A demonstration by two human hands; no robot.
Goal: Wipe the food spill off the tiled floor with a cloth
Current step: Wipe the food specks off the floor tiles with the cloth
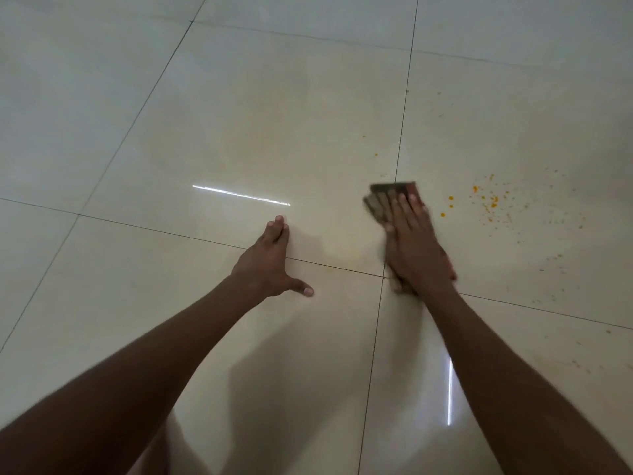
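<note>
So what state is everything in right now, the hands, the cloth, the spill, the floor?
Right hand: flat on the cloth, pressing it down.
Cloth: brownish, folded, lying on the floor under the right hand.
Left hand: empty, open, braced on the floor.
Food spill: orange specks scattered to the right of the cloth, not yet wiped.
Tiled floor: glossy, faintly smeared.

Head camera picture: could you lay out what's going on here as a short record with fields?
Setting: glossy cream tiled floor with dark grout lines
Right hand: pressed flat on a folded brownish cloth, slightly blurred
Left hand: empty, fingers spread, resting on the floor
Spill: scattered orange food specks, to the right of the cloth, apart from it
Cloth position: over a grout line where tiles meet
Task status: specks not yet wiped
</note>
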